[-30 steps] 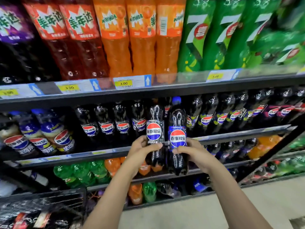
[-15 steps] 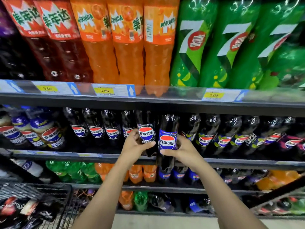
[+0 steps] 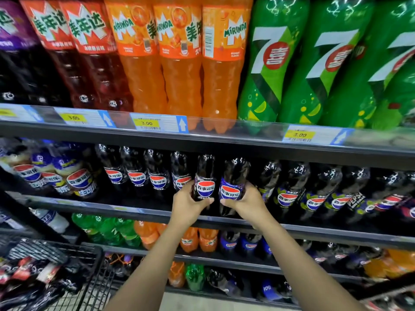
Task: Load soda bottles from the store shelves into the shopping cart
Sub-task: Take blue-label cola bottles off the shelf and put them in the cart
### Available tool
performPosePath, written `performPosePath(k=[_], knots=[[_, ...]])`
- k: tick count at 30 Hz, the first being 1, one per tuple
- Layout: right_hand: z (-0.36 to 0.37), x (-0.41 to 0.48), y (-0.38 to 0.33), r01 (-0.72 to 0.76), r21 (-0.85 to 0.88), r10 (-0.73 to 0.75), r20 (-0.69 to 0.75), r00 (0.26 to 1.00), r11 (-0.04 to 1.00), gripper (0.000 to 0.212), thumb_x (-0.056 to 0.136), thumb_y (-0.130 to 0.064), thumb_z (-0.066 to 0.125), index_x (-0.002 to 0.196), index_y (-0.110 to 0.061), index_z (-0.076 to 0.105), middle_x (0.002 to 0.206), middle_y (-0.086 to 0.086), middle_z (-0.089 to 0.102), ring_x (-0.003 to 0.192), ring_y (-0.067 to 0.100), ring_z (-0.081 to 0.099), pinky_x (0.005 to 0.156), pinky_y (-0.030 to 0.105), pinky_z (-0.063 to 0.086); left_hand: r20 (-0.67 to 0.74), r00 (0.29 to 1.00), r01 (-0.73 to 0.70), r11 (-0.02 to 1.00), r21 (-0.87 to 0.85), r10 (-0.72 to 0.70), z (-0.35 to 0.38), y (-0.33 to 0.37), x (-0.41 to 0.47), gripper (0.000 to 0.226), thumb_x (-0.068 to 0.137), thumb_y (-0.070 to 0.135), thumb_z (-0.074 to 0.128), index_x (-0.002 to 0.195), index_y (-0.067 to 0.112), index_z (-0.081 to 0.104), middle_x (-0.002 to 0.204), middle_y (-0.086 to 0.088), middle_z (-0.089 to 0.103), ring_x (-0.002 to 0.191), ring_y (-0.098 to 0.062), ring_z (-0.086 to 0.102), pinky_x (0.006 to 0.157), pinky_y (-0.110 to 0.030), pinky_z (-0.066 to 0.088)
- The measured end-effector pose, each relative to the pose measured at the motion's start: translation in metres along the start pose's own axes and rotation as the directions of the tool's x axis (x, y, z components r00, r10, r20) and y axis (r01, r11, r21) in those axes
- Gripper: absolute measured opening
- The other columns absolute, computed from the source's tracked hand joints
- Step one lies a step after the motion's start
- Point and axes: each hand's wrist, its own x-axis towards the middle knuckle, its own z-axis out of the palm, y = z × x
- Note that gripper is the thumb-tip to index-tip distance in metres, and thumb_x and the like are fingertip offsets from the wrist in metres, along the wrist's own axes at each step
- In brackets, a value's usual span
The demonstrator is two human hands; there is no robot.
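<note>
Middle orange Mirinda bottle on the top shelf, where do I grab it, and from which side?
Probably the bare body below the label of the middle orange Mirinda bottle, reached from the front: it stands upright, with the left orange bottle and right orange bottle close beside it, leaving only its front free.

I have both arms stretched forward and up from the bottom of the view, bare forearms converging toward the middle. My left grip [image 3: 187, 206] is curled round the left cola bottle [image 3: 204, 176], thumb lying across the front just under the label, fingers hidden behind. My right grip [image 3: 247, 204] wraps the right cola bottle [image 3: 234, 173] the same way, thumb across the front. The two grips sit side by side at about the same height, thumb tips nearly meeting.
</note>
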Motion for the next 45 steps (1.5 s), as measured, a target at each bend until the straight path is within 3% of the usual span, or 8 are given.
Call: performPosePath(k=[11, 18, 21, 24, 27, 34, 40, 45], knots=[[0.007, 0.002, 0.016, -0.052, -0.007, 0.052, 0.035, 0.998, 0.999, 0.054, 0.075, -0.015, 0.079, 0.123, -0.019, 0.052, 0.116, -0.001, 0.064, 0.107, 0.015, 0.06, 0.094, 0.031, 0.047, 0.054, 0.998, 0.035, 0.999, 0.038, -0.038, 0.005, -0.02, -0.005, 0.07, 0.074, 0.03, 0.082, 0.134, 0.014, 0.048, 0.126, 0.004, 0.061, 0.118, -0.011, 0.056, 0.102, -0.032, 0.046], [0.009, 0.008, 0.017, -0.08, -0.007, 0.081, 0.055, 0.995, 0.997, 0.056, 0.075, -0.017, 0.079, 0.125, -0.018, 0.053, 0.117, -0.001, 0.065, 0.107, 0.015, 0.06, 0.097, 0.037, 0.048, -0.002, 0.996, -0.083, 0.958, 0.274, 0.087, 0.001, -0.014, -0.007, 0.069, 0.071, 0.039, 0.083, 0.13, 0.014, 0.057, 0.117, 0.001, 0.067, 0.109, -0.013, 0.061, 0.091, -0.025, 0.049], [0.01, 0.007, 0.018, -0.081, 0.016, 0.081, 0.042, 0.996, 0.997, 0.053, 0.076, -0.014, 0.078, 0.123, -0.019, 0.054, 0.117, -0.001, 0.065, 0.108, 0.016, 0.06, 0.096, 0.034, 0.047, -0.057, 0.996, -0.041, 0.915, 0.402, 0.07, 0.002, -0.008, -0.007, 0.074, 0.07, 0.044, 0.082, 0.132, 0.014, 0.055, 0.116, -0.005, 0.062, 0.111, -0.019, 0.057, 0.09, -0.027, 0.046], [0.012, 0.004, 0.017, -0.091, 0.048, 0.089, 0.036, 0.995, 0.995, 0.054, 0.077, -0.013, 0.077, 0.124, -0.016, 0.053, 0.119, 0.002, 0.064, 0.109, 0.017, 0.059, 0.094, 0.03, 0.046, -0.074, 0.997, 0.011, 0.91, 0.415, 0.022, 0.004, -0.005, -0.007, 0.067, 0.071, 0.042, 0.081, 0.126, 0.011, 0.058, 0.114, -0.007, 0.063, 0.109, -0.022, 0.058, 0.088, -0.029, 0.047], [0.017, -0.001, 0.018, -0.09, 0.02, 0.091, -0.031, 0.995, 0.996, 0.054, 0.077, -0.017, 0.078, 0.125, -0.013, 0.054, 0.119, 0.004, 0.064, 0.11, 0.019, 0.06, 0.09, 0.027, 0.045, -0.07, 0.997, 0.044, 0.917, 0.397, -0.017, 0.004, -0.005, -0.008, 0.056, 0.073, 0.039, 0.081, 0.117, 0.009, 0.061, 0.108, -0.007, 0.064, 0.102, -0.024, 0.06, 0.084, -0.033, 0.052], [0.038, -0.021, 0.02, -0.034, -0.073, 0.009, -0.318, 0.948, 0.997, 0.052, 0.07, -0.021, 0.083, 0.111, -0.005, 0.056, 0.107, 0.007, 0.067, 0.098, 0.019, 0.063, 0.074, 0.019, 0.042, -0.064, 0.997, 0.051, 0.944, 0.325, -0.032, 0.008, -0.002, -0.008, 0.056, 0.073, 0.032, 0.082, 0.119, 0.01, 0.059, 0.11, -0.006, 0.064, 0.104, -0.021, 0.06, 0.086, -0.03, 0.051], [0.044, -0.021, 0.027, -0.007, -0.148, -0.05, -0.378, 0.924, 0.989, 0.046, 0.071, -0.022, 0.082, 0.107, -0.006, 0.059, 0.102, 0.008, 0.066, 0.098, 0.021, 0.062, 0.075, 0.021, 0.044, -0.196, 0.978, 0.119, 0.961, 0.251, -0.07, 0.02, -0.005, -0.023, 0.05, 0.075, 0.031, 0.081, 0.113, 0.006, 0.058, 0.106, -0.008, 0.061, 0.096, -0.022, 0.06, 0.08, -0.032, 0.052], [0.045, -0.017, 0.028, -0.005, -0.143, -0.05, -0.373, 0.926, 0.99, 0.045, 0.073, -0.017, 0.08, 0.11, -0.004, 0.058, 0.105, 0.01, 0.067, 0.1, 0.023, 0.063, 0.076, 0.022, 0.046, -0.178, 0.983, 0.099, 0.938, 0.331, -0.041, 0.023, -0.005, -0.019, 0.042, 0.082, 0.029, 0.075, 0.115, 0.006, 0.062, 0.098, -0.011, 0.061, 0.09, -0.025, 0.061, 0.073, -0.028, 0.046]])
